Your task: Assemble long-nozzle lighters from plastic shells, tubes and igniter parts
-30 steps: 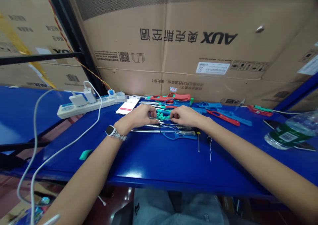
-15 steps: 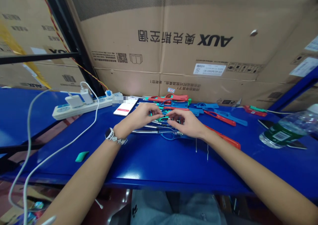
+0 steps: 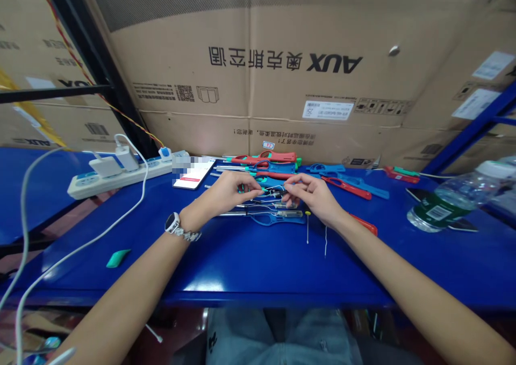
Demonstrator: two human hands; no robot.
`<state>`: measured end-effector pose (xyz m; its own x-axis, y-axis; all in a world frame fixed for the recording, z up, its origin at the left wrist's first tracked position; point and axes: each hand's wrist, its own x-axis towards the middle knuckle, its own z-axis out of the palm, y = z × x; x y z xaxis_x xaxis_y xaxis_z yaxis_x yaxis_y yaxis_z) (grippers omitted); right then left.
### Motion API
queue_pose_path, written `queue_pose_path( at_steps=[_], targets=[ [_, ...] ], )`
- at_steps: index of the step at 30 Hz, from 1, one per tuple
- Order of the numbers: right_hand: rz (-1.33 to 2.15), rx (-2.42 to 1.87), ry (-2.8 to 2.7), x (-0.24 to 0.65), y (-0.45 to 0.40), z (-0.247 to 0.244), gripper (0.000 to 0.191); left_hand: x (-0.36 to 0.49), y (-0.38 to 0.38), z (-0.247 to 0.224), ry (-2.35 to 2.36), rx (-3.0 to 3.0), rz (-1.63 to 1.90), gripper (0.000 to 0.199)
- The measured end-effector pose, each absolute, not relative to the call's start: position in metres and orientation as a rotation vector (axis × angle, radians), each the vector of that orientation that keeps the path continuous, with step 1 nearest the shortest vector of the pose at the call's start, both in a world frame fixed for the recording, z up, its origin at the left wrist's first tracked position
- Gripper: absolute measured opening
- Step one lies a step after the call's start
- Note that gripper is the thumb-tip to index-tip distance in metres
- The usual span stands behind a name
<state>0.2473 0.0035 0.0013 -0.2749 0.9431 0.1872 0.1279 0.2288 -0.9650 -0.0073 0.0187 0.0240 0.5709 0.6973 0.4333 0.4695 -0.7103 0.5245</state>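
Between my two hands runs a thin pale wire point(image 3: 274, 187), over several long-necked gas lighters. My left hand point(image 3: 237, 189) is closed in a pinch at the wire's left end, near a small green bit. Thumb and fingers of my right hand point(image 3: 312, 195) pinch its other end. Beneath them lie opened lighters with metal tubes and bare inner parts, one with a blue half-shell point(image 3: 266, 220). A red lighter point(image 3: 280, 156) lies behind. Blue casing pieces point(image 3: 327, 169) and a red casing half point(image 3: 349, 188) are to the right. My fingers partly hide the small parts.
A phone point(image 3: 194, 172) and a white power strip point(image 3: 80, 185) with cables stand at the left. A water bottle point(image 3: 447, 204) tilts at the right. Thin wire pieces point(image 3: 325, 241) and a green piece point(image 3: 118, 258) lie on the blue table point(image 3: 250, 268). Cardboard boxes point(image 3: 181, 31) rise behind.
My hands have moved apart, the right one going right and turning, so the thin wire now shows stretched between them. The whole view has shifted slightly.
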Motion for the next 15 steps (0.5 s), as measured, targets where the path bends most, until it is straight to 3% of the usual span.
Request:
queue_pose_path(
  at_steps=[9,15],
  targets=[
    [1.200,-0.987,-1.716,0.251,-0.010,0.006,0.036,-0.008,0.018,0.023,0.944,2.363,0.765,0.021],
    [0.909,-1.028,-1.840,0.255,-0.010,0.002,0.028,-0.017,0.019,0.029,1.049,2.408,0.898,0.036]
  ],
)
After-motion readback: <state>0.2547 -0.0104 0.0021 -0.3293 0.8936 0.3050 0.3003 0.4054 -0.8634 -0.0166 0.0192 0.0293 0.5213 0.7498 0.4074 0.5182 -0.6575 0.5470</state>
